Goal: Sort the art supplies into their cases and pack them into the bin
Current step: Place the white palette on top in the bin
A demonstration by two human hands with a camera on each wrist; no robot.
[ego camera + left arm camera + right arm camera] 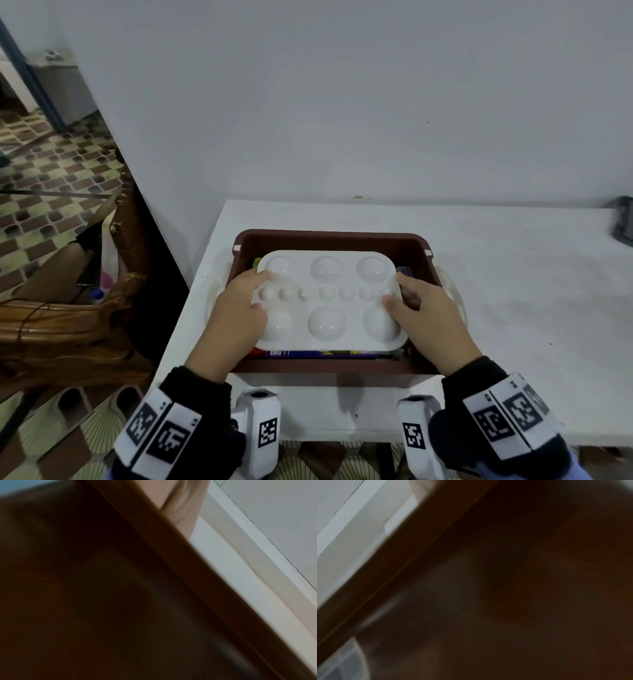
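Left hand (239, 301): grips the left short edge of the white paint palette (329, 301), thumb curled over the top near the row of small wells, fingers hidden beneath the edge. Black sleeve and a white wrist band with square black-and-white markers sit behind it.

Between the hands: the palette lies roughly flat across the inside of the brown bin (339, 240), covering most of its opening. The bin stands on the white table (513, 274), its near wall just ahead of both wrists. Contents under the palette are mostly hidden. Visible: a green sliver at the far left corner beside the left fingertips, a flat purple-blue case (329, 353) showing as a strip along the palette's near edge, and a dark blue item (405, 270) at the far right corner just beyond the right fingers. Which supplies these are, I cannot tell.

Palette appearance: glossy white plastic, rounded rectangle; three large round wells along the far side, three along the near side, a line of small round wells across the middle. All wells look clean.

Writing: print on the case strip is too small to read. No brand legible on the bin or palette.

Right hand (421, 305): grips the right short edge of the palette, thumb on top by the last small well, fingers curled around the rim.

Wrist views: both dark and blurred, showing only brown bin wall and a pale strip of table.
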